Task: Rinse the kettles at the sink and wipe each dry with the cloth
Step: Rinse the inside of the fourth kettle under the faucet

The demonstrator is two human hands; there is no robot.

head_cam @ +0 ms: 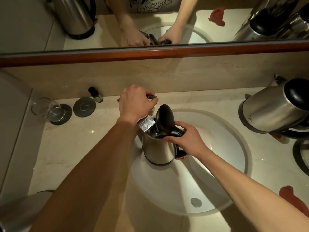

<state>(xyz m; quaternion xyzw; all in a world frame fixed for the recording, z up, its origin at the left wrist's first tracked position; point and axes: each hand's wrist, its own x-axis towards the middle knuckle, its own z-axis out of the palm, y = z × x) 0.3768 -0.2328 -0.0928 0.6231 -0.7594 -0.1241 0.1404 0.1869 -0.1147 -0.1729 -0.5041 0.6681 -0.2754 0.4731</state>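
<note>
We hold a steel kettle (158, 148) upright over the far left of the sink (234, 164), its black lid (165, 118) flipped up. Our right hand (187, 139) wraps the black handle at the kettle's top. Our left hand (135, 104) closes over the tap lever (153, 97) at the far rim; the spout (147, 123) sits just above the kettle's mouth. A second kettle (274, 108) stands far right on the counter (75, 148). A red cloth (291, 196) lies near right. At far left stand a glass (50, 109), a coaster (84, 106) and a small bottle (95, 94).
</note>
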